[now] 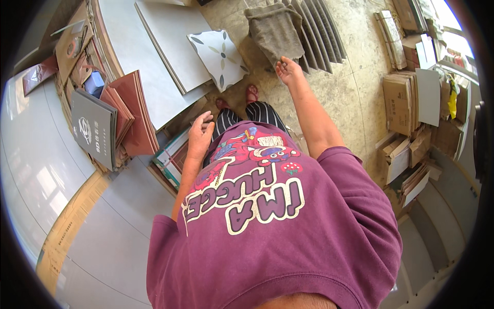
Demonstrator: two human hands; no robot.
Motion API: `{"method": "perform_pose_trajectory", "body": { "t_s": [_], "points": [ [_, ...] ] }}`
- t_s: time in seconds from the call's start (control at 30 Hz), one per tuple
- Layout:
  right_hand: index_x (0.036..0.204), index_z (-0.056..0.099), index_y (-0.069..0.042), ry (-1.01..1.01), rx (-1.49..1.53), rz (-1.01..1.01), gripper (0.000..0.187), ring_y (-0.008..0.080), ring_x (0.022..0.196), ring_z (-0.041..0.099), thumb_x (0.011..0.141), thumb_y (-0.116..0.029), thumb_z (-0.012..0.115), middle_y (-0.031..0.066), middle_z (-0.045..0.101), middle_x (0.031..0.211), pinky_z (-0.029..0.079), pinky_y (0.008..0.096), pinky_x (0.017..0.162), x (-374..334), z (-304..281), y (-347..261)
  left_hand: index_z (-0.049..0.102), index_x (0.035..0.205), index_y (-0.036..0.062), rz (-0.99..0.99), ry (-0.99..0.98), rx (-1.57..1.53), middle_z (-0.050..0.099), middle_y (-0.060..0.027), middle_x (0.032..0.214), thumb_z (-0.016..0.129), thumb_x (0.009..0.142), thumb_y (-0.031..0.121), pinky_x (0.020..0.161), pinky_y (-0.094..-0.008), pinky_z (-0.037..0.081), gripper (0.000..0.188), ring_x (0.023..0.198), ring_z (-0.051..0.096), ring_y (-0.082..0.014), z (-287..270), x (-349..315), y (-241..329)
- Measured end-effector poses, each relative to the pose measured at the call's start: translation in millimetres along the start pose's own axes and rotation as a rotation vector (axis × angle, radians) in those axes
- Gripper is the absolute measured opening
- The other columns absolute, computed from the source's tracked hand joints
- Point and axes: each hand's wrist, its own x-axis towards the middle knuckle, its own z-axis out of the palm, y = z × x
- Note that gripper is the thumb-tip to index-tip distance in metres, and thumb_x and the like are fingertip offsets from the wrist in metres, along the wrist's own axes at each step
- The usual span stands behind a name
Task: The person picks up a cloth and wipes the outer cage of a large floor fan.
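My right hand point(289, 70) reaches out over the floor with its fingers curled at the lower edge of a brown-olive cloth point(275, 33). The cloth is draped against a row of grey tiles point(321, 36) standing on edge, and narrows toward my fingertips. My left hand point(199, 135) hangs beside my left thigh, holding nothing, its fingers apart and slightly bent. Ahead of it, a white tile point(220, 57) with a grey-green petal pattern rests tilted against large pale grey slabs point(172, 44).
To the left stand reddish-brown sample boards point(138, 113), a dark grey printed board point(93, 129) and a small blue object point(94, 84). Cardboard-wrapped tile stacks point(400, 103) line the right side. A yellow item point(453, 98) hangs there. Bare concrete floor point(355, 98) lies between.
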Motion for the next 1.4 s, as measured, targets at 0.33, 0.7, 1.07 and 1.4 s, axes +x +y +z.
{"method": "perform_pose_trajectory", "body": {
  "t_s": [0.33, 0.7, 1.07, 1.4],
  "points": [
    [0.077, 0.057, -0.011, -0.144, 0.139, -0.266, 0.011, 0.0129, 0.063, 0.057, 0.080, -0.013, 0.067, 0.0004, 0.058, 0.067, 0.053, 0.0306, 0.062, -76.2, -77.1, -95.7, 0.053, 0.120, 0.0005, -0.034, -0.167, 0.116, 0.064, -0.0096, 0.103, 0.058, 0.086, 0.010, 0.079, -0.0263, 0.047, 0.036, 0.088, 0.059, -0.0134, -1.2, 5.7, -9.2],
    [0.084, 0.056, -0.009, 0.249, 0.287, -0.369, 0.012, 0.0107, 0.061, 0.055, 0.080, -0.016, 0.066, -0.0001, 0.054, 0.071, 0.053, 0.0265, 0.058, -138.3, -241.4, -69.5, 0.058, 0.112, 0.0018, 0.083, -0.195, 0.195, 0.066, -0.0124, 0.093, 0.061, 0.082, 0.015, 0.074, -0.0293, 0.050, 0.033, 0.082, 0.063, -0.0180, -15.1, 14.3, -66.7],
    [0.085, 0.057, -0.007, 0.460, 0.442, -0.391, 0.012, 0.0111, 0.062, 0.054, 0.081, -0.015, 0.064, 0.0020, 0.055, 0.076, 0.053, 0.0272, 0.054, -163.0, -328.2, -45.3, 0.057, 0.114, -0.0027, -0.226, -0.247, 0.087, 0.065, -0.0098, 0.091, 0.060, 0.082, 0.017, 0.061, -0.0248, 0.050, 0.037, 0.069, 0.064, -0.0148, -29.0, 11.8, -131.0],
    [0.081, 0.054, -0.007, 0.454, 0.453, -0.201, 0.013, 0.0135, 0.057, 0.056, 0.082, -0.018, 0.062, 0.0025, 0.056, 0.068, 0.053, 0.0292, 0.055, -133.1, -419.7, -44.0, 0.056, 0.108, 0.0077, -0.695, -0.083, -0.111, 0.060, -0.0063, 0.091, 0.053, 0.088, 0.021, 0.052, -0.0261, 0.047, 0.024, 0.069, 0.061, -0.0170, -3.6, -11.1, -128.2]
  ]
}}
